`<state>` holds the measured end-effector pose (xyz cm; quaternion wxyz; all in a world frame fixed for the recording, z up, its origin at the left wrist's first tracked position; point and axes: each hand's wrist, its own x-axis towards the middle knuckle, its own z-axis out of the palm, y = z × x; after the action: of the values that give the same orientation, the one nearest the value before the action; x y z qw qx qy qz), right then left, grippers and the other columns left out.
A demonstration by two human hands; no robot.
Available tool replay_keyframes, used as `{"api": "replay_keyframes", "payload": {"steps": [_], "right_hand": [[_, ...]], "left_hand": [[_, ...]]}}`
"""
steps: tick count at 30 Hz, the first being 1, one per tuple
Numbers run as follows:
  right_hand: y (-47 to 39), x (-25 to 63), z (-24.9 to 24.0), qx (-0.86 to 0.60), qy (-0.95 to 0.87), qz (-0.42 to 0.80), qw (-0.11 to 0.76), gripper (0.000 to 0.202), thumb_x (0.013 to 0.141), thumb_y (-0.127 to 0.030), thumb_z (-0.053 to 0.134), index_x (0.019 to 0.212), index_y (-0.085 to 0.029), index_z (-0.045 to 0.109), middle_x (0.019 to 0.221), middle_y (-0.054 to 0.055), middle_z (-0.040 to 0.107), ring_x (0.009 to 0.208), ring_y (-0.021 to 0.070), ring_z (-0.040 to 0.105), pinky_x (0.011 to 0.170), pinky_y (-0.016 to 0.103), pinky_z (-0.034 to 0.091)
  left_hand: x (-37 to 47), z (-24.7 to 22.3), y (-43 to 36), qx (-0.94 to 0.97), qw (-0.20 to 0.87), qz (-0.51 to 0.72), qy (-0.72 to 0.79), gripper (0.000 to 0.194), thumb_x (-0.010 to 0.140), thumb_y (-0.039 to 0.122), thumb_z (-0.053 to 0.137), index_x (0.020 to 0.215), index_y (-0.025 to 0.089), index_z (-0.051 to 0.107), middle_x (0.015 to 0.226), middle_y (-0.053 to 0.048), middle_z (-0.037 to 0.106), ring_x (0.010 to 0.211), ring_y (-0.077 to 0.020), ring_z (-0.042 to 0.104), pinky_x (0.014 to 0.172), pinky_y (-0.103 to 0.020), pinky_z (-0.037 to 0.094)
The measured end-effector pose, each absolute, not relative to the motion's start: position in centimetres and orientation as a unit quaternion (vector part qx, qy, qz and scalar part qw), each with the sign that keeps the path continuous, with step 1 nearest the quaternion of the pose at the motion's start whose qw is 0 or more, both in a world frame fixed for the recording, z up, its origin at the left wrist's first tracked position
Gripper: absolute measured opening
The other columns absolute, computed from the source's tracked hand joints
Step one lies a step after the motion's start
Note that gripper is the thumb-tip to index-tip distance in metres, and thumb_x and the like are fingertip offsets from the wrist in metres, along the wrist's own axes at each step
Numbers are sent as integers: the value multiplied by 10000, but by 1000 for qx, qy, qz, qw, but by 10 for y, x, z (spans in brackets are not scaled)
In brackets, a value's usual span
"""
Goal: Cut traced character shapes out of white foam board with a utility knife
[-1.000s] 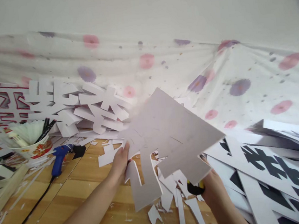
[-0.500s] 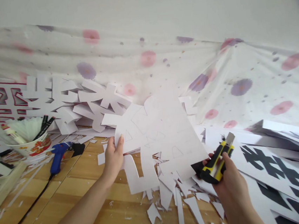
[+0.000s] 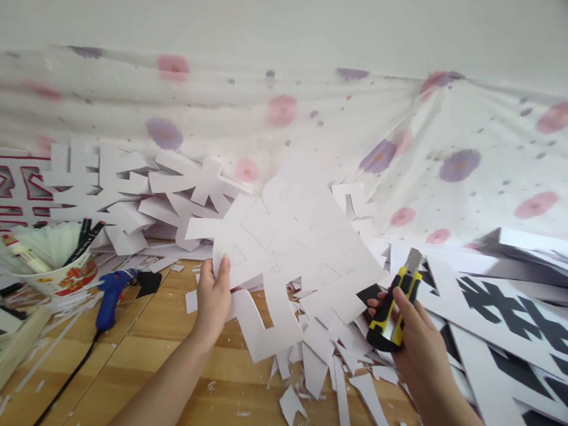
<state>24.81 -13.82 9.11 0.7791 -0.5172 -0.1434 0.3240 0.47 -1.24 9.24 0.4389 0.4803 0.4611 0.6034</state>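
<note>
- Here's your left hand (image 3: 215,300), thumb and fingers pinching the sheet (image 3: 297,245) at its nine o'clock edge!
- Your right hand (image 3: 419,334) wraps the cutter (image 3: 393,306), blade toward one o'clock, by the sheet's four o'clock corner.
- The sheet sits mid-view, scraps (image 3: 342,395) at its six.
- Out at nine: glue gun (image 3: 111,300), then tub (image 3: 62,281).
- Cut letters (image 3: 176,196) at ten.

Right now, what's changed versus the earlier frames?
The right side of the white board swung left, uncovering the yellow-black cutter in the right hand. No visible regrip by the left hand, still on the board's left edge. Blue glue gun and pen tub stayed put.
</note>
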Motion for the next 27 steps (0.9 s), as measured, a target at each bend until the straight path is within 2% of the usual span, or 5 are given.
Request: {"api": "replay_keyframes", "payload": {"steps": [7,13,18,23,27], "right_hand": [[-139,244,93,-557,-175,305,752,386,614,-371,719,904,-184,547,723,-7,649,615,123,602,491,210,486],[-141,239,96,-567,-173,311,743,380,578,-346,742,856,-192,534,566,-65,583,465,89,536,372,155,403],[-137,246,89,-549,-174,335,746,383,567,-336,743,852,-187,534,584,-62,586,470,87,543,397,167,427],[-136,262,89,-557,-145,256,777,296,659,-389,660,838,-206,510,668,-55,592,528,101,568,494,232,485],[-146,254,97,-646,-342,242,637,277,763,-470,521,837,-204,498,603,-45,572,478,110,543,451,227,451]], "left_hand": [[5,90,-13,497,438,597,453,357,759,519,506,904,192,513,826,-25,555,656,-137,541,449,-220,477],[6,87,-13,528,403,596,452,371,761,517,511,907,177,532,766,-19,556,636,-137,536,520,-243,469],[8,90,-15,523,458,568,440,348,780,521,484,910,199,496,790,-7,560,571,-124,535,470,-228,428],[1,105,-20,562,286,622,465,255,812,451,480,849,198,476,801,-6,562,717,-139,535,631,-242,425],[-1,112,-29,603,225,615,455,205,840,396,457,923,209,457,821,-7,562,697,-127,518,622,-231,411]]}}
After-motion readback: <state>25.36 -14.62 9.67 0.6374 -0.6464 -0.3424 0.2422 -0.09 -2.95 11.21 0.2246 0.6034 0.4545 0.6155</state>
